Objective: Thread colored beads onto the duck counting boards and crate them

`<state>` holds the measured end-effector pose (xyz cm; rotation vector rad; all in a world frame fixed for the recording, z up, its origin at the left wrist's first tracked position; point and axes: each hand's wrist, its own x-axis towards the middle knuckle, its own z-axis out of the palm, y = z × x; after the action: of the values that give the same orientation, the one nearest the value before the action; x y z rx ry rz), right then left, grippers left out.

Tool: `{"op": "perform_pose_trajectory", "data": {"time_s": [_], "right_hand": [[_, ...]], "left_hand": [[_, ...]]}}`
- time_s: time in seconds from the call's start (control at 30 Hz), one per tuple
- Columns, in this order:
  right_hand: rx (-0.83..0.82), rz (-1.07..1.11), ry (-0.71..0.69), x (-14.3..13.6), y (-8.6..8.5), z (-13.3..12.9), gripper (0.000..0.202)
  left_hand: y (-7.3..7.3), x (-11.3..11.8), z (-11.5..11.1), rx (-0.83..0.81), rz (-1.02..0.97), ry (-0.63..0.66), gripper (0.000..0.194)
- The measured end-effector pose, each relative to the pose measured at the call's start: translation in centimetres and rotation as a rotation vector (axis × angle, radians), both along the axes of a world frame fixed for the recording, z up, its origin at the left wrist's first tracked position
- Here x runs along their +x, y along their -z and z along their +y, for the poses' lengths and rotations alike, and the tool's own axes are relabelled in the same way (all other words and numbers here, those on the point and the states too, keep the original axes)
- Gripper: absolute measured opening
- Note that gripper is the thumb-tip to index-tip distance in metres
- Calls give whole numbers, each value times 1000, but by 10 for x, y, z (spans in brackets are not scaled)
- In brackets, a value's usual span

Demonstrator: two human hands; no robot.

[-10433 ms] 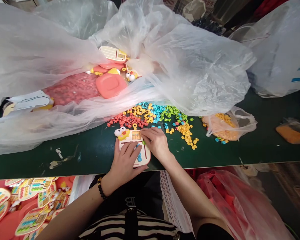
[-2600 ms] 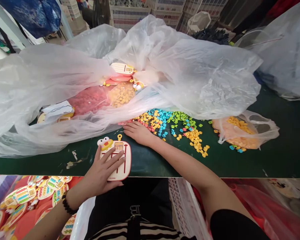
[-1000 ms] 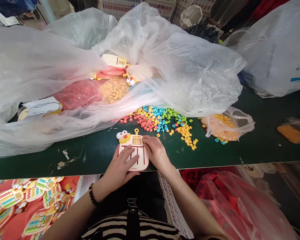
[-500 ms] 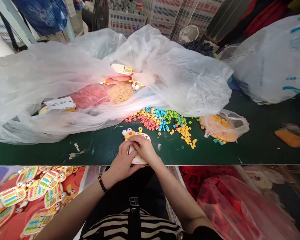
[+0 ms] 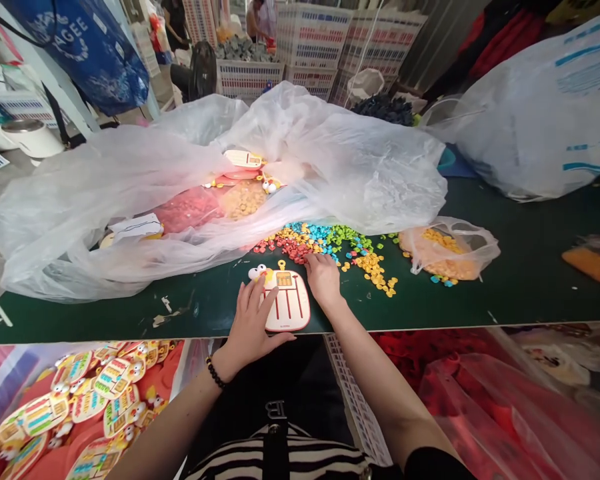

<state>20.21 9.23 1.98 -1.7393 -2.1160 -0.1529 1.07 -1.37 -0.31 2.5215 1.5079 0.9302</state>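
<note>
A white toy board [image 5: 296, 312] with red slots, a yellow duck-like head with bulging eyes and a small loop on top lies flat at the table's front edge. My left hand [image 5: 251, 319] rests on its left side, fingers stretched out and thumb apart. Off the board's upper right corner, my right hand [image 5: 324, 281] has its fingertips pinched at the near edge of a pile of small red pieces [image 5: 294, 251]. Whatever the fingertips hold is hidden. Small blue pieces [image 5: 320, 233], green pieces [image 5: 347, 235] and yellow pieces [image 5: 375, 270] spread to the right.
A large clear plastic bag [image 5: 350, 167] sprawls behind the pile, with more toy parts under it. A small bag of yellow pieces [image 5: 447, 257] sits at right. Below left, a bin holds several filled boards [image 5: 115, 377]; below right lies red plastic film [image 5: 480, 400].
My right hand has left the board and moved up and right to the red pieces. My left hand has flattened out on the board's left side, uncovering its slots. The view has shifted slightly.
</note>
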Motion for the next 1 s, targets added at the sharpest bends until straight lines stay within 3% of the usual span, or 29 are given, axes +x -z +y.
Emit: {"op": "perform_pose_trajectory", "data": {"time_s": [0.1,0.33,0.6,0.8,1.0], "right_hand": [[74,84,10,-3,-1,-8,19],[43,205,-215,-13,6,-30,25],[-18,181,-225,-17,10,-50,30],[24,114,-200,-27,10,-76,39],[47,164,-200,-27,16,-82,33]], "left_hand": [[3,2,2,-1,35,45,78],[6,5,-2,-16,1,-1,60],[1,7,1,-1,43,-28,72],[3,9,4,50,-41,-55,91],[3,10,4,38,-133,-92,73]]}}
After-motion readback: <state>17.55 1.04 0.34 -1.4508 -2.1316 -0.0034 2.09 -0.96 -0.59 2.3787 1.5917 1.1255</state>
